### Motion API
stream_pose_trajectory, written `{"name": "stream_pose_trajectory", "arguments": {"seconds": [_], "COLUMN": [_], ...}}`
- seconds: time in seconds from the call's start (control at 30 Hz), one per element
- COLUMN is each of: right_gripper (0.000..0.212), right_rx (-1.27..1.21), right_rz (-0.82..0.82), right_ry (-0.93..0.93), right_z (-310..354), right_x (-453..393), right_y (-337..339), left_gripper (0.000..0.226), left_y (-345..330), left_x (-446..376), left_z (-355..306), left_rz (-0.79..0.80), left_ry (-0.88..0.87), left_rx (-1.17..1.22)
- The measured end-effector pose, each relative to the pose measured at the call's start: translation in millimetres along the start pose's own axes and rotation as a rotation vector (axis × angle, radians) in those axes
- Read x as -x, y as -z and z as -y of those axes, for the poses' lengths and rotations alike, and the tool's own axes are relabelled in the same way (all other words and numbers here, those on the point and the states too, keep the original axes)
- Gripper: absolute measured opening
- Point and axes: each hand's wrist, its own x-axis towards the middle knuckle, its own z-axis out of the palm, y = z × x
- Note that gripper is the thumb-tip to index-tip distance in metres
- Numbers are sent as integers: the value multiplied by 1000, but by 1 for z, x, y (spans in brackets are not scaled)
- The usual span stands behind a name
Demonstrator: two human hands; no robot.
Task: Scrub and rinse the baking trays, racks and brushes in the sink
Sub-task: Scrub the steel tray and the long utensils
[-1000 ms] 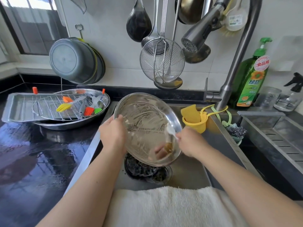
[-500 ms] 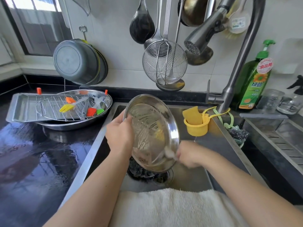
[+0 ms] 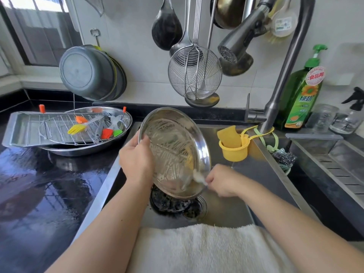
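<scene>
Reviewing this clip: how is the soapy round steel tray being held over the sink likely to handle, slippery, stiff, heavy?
Probably slippery: the round steel tray is streaked with suds, and the left hand grips only its rim. Likely stiff and fairly light, since it stays tilted on edge from that one-sided hold. The right hand scrubs the lower rim with a pale scrubber, which could nudge it loose.
</scene>
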Motion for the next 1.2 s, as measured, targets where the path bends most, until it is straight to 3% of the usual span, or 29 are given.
{"name": "stream_pose_trajectory", "arguments": {"seconds": [0.03,0.1,0.2,0.23,0.37,0.4,0.5,0.53,0.6,0.7,0.77,0.83,0.87,1.0,1.13,1.2], "right_gripper": [15,14,18,20,15,17,21,22,17,29,33,21,19,25,21,23], "right_rx": [83,152,-4,-42,116,105,-121,-189,-167,68,24,-88,-110,38,-1,-58], "right_rz": [-123,-140,170,202,-169,-163,188,233,81,-200,-99,77,56,-367,-123,-135], "right_ry": [-45,-70,32,38,-62,-41,138,174,177,39,145,271,316,209,374,377], "right_z": [-2,0,12,11,-2,-2,16,19,15,5,11,21,22,9,21,18], "right_x": [-8,-11,13,16,-12,-12,20,27,14,-4,6,27,27,1,19,19], "right_y": [5,4,-10,-11,3,2,-11,-14,-13,-2,-7,-15,-17,-3,-19,-16], "left_gripper": [27,26,28,29,23,23,29,29,25,13,11,13,14,22,25,24], "left_y": [-2,-4,-2,-1,-4,-4,1,3,5,3,3,4,5,4,5,5], "left_x": [2,6,9,8,0,0,-4,-5,-9,-8,-6,-8,-11,-13,-8,-8], "left_z": [-1,0,1,1,1,1,3,3,1,-5,-3,-1,0,-3,-4,-5], "left_rz": [10,50,91,82,7,0,-26,-52,-109,-137,-131,-140,-148,-183,-150,-137], "left_ry": [3,-24,-99,-97,0,9,-13,-18,6,101,97,87,96,180,144,142], "left_rx": [11,-2,-86,-90,23,25,-9,-3,39,80,66,63,82,141,95,110]}}
